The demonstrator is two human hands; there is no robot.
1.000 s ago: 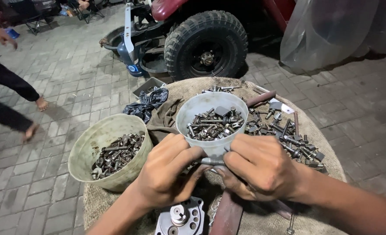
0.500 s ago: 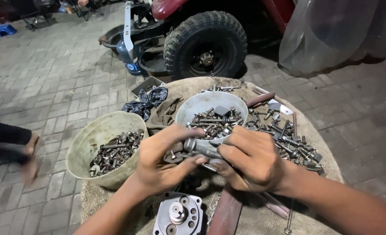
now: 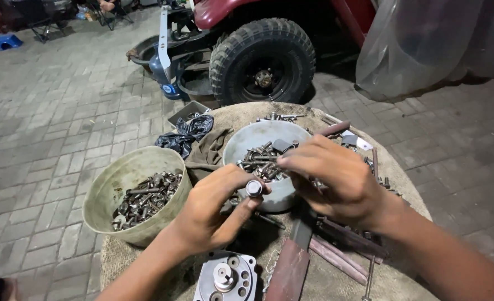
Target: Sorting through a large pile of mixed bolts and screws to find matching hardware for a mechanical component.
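Red bodywork of a small vehicle [image 3: 230, 8] fills the top of the view, with its knobby black tyre [image 3: 262, 61] standing on the grey paving just behind the work area. Below it sits the round counter [image 3: 241, 114], covered in coarse brown sacking. On the counter's left edge rests a dirty green bowl [image 3: 110, 181] holding a heap of bolts and nuts. Near the middle stands a grey bowl [image 3: 247, 139], also full of mixed bolts, partly hidden by the hands. Between the two bowls, towards the back, lie a crumpled brown rag [image 3: 205, 153] and a black plastic bag [image 3: 185, 134]. More loose bolts are scattered on the counter's right side [image 3: 378, 170]. At the near edge lies a grey metal housing [image 3: 225, 277] with round holes, beside a rusty flat bar [image 3: 288, 267].

Over the grey bowl's near rim, the left hand [image 3: 210, 209] pinches a short metal bolt [image 3: 254, 188] between thumb and fingers, its round end facing up. The right hand [image 3: 336, 178] is curled just beside it, fingertips close to the bolt; whether they touch it cannot be told.
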